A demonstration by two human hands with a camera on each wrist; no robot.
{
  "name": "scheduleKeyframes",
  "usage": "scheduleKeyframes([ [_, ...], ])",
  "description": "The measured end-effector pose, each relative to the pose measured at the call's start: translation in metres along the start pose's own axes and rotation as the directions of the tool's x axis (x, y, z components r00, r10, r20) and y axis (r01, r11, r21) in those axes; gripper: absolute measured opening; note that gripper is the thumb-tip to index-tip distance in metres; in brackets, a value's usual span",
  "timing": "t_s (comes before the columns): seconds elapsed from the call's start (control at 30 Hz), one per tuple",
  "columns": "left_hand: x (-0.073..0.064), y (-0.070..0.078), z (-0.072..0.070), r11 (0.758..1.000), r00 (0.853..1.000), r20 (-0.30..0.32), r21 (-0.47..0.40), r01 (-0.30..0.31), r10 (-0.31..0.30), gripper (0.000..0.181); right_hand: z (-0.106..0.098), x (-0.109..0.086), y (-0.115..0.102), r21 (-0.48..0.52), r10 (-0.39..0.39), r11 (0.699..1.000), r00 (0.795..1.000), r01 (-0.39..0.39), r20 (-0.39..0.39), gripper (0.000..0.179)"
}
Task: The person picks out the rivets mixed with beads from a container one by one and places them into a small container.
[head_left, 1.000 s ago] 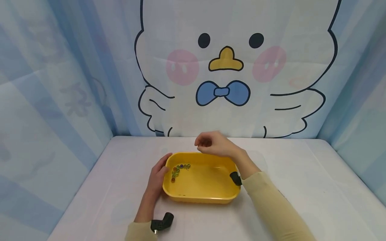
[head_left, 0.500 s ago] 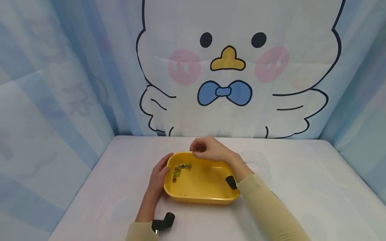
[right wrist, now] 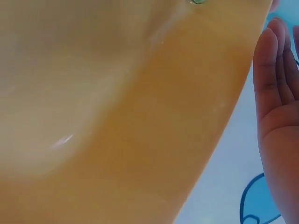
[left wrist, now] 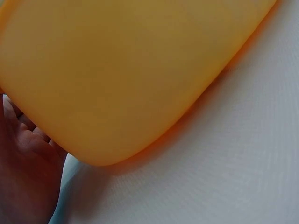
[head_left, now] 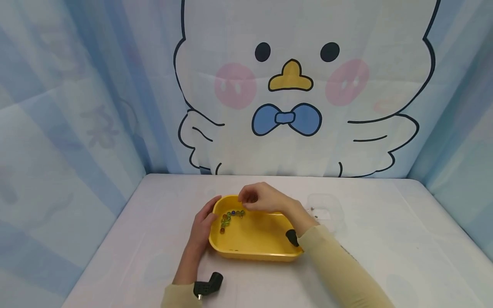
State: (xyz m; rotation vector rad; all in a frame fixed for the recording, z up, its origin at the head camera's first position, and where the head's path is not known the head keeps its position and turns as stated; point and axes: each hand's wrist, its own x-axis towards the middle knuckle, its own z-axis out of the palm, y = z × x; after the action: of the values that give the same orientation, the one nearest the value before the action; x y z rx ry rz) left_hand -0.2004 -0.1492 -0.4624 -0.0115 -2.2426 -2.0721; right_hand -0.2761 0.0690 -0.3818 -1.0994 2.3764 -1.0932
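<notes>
A yellow plastic tray (head_left: 254, 233) rests on the white table. Glass marbles (head_left: 226, 219), several of them in green, amber and blue, lie along its left and back-left inside. My left hand (head_left: 203, 224) grips the tray's left end, thumb at the rim and fingers along the outer side. Over the back rim, just right of the marbles, hovers my right hand (head_left: 263, 197) with its fingers bent toward the thumb. Whether a small thing sits between those fingertips is hidden. In the right wrist view, one green marble (right wrist: 197, 1) shows at the top edge.
Behind my right forearm lies a clear, see-through container (head_left: 327, 209) with a few tiny dark specks near its left side. A curtain (head_left: 285, 149) printed with a cartoon bird hangs at the table's back edge. Black wrist cameras (head_left: 208, 284) sit on both wrists.
My right hand has moved left and down, from behind the tray to over its back rim. The clear container has come into view behind the forearm. My left hand keeps its grip.
</notes>
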Motion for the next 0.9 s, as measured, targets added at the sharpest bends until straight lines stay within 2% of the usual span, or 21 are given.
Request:
scheduleKeyframes([
  [0.2, 0.000, 0.000, 0.000, 1.000, 1.000, -0.001, 0.003, -0.003, 0.003, 0.056, 0.003, 0.002, 0.000, -0.038, 0.004, 0.999, 0.999, -0.002, 0.038, 0.018],
  [0.5, -0.001, 0.000, 0.000, 1.000, 1.000, 0.002, -0.005, 0.003, -0.003, 0.056, 0.007, 0.006, 0.007, -0.065, -0.037, 0.997, 0.992, 0.045, 0.122, 0.020],
  [0.9, 0.000, 0.001, -0.001, 1.000, 1.000, 0.010, -0.015, 0.002, -0.001, 0.056, 0.014, 0.007, 0.005, -0.119, 0.042, 0.993, 0.975, -0.016, 0.220, 0.023],
])
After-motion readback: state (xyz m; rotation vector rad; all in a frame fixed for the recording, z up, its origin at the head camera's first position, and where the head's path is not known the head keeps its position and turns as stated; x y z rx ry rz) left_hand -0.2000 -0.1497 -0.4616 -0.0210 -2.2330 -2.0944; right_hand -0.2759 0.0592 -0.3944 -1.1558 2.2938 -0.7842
